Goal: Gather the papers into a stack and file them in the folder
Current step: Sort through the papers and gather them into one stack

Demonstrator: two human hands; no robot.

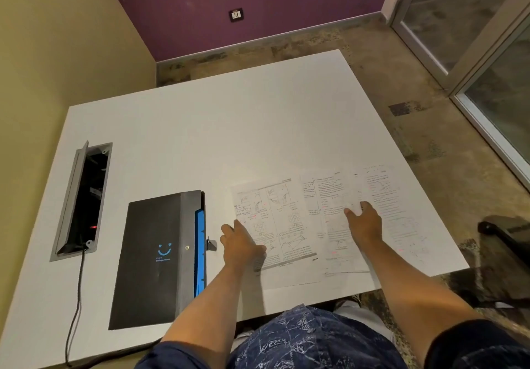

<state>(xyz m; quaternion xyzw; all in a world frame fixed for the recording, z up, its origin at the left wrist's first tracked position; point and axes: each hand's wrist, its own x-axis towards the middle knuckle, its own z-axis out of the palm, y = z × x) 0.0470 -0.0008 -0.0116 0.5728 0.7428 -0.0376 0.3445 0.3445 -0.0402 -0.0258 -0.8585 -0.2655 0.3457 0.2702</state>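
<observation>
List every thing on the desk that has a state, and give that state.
Folder: shut, lying flat, blue dividers showing at its right edge.
Papers: spread out, overlapping, not stacked.
Cable hatch: lid open.
Left hand: flat on the left sheet.
Right hand: flat on the right sheets.

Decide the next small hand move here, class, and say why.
Probably slide the right hand leftward, dragging its sheets onto the page under the left hand. The papers lie spread side by side on the table, both palms flat on them, and the folder sits shut at the left.
</observation>
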